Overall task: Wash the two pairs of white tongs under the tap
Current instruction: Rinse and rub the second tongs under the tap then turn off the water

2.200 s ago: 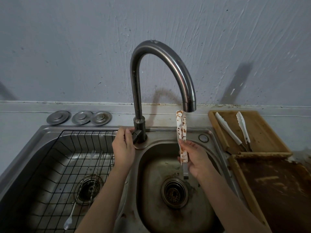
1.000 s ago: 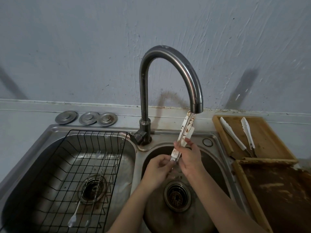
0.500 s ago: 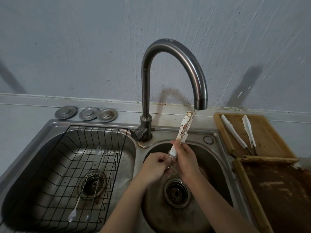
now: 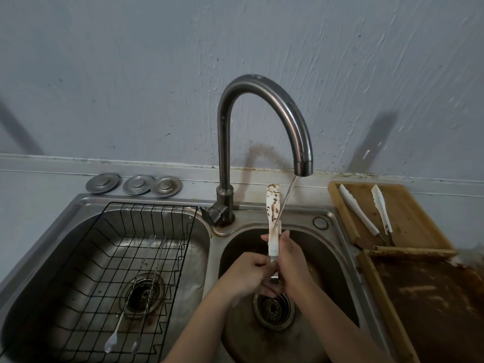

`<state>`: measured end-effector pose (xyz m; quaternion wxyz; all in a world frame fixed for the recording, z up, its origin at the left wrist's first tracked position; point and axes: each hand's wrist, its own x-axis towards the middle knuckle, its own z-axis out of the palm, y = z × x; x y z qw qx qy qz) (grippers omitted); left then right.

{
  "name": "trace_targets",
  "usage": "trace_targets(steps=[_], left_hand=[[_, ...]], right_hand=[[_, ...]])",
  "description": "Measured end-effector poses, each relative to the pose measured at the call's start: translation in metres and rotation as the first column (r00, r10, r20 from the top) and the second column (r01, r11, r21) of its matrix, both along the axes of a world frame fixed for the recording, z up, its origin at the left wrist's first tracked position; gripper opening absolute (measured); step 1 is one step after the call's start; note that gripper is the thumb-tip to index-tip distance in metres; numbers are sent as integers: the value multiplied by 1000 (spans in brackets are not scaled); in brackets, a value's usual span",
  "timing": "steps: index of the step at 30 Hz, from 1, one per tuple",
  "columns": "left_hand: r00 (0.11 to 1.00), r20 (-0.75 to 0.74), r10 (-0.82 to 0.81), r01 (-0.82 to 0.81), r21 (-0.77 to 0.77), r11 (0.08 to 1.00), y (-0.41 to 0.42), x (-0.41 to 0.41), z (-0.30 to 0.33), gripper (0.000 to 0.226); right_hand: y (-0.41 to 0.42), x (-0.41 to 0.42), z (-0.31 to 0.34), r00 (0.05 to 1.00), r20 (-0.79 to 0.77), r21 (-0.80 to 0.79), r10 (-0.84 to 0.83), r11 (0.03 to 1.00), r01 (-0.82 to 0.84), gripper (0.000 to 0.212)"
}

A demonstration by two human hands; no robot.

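A pair of white tongs (image 4: 273,210) smeared with brown stands nearly upright over the right sink basin (image 4: 330,247). Both hands grip its lower end: my left hand (image 4: 247,273) from the left, my right hand (image 4: 292,260) from the right. A thin stream of water falls from the tap (image 4: 301,142) spout and strikes the tongs just above my fingers. The second pair of white tongs (image 4: 366,214) lies spread open on a wooden tray (image 4: 408,221) to the right of the sink.
The left basin holds a black wire rack (image 4: 110,258) with two long metal utensils (image 4: 136,279) lying in it. Three round metal sink plugs (image 4: 135,184) sit on the ledge behind. A stained wooden tray (image 4: 432,305) lies at the right front. The drain strainer (image 4: 272,309) is below my hands.
My left hand left the tap lever and joined the right on the tongs. Water now runs. The tongs swung from leaning right to nearly upright, a little left of the spout.
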<state>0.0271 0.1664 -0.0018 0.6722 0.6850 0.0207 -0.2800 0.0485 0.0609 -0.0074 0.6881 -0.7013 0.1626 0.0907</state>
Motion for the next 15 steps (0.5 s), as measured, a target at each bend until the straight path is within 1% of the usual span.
trace_targets(steps=[2, 5, 7, 8, 10, 11, 13, 14, 15], left_hand=[[1000, 3, -23, 23, 15, 1000, -1, -1, 0, 19], [997, 31, -67, 64, 82, 995, -1, -2, -2, 22], [997, 67, -31, 22, 126, 992, 0, -1, -6, 26], [997, 78, 22, -32, 126, 991, 1, 0, -8, 27], [986, 61, 158, -162, 68, 984, 3, 5, -11, 29], [975, 24, 221, -221, 7, 975, 4, 9, -12, 26], [946, -92, 312, -323, -151, 934, 0, 13, -13, 14], [927, -147, 345, -370, -209, 905, -2, 14, -14, 9], [906, -191, 377, -416, -247, 875, -5, 14, -15, 9]], right_hand=[[-3, -1, 1, 999, -22, -21, 24, 999, -24, 45], [-8, -1, 1, 993, -89, -65, 81, 994, -87, 30], [-14, 2, 2, 987, -132, -42, 90, 994, -96, 24], [-17, 4, 3, 986, -145, -11, 85, 996, -87, 23], [-23, 8, 5, 982, -161, 22, 99, 995, -97, 25], [-25, 8, 6, 978, -167, 13, 126, 992, -126, 26], [-25, 8, 8, 967, -177, 3, 181, 983, -184, 25], [-25, 8, 8, 964, -182, 16, 192, 981, -192, 24], [-26, 9, 8, 965, -186, 40, 183, 983, -179, 23]])
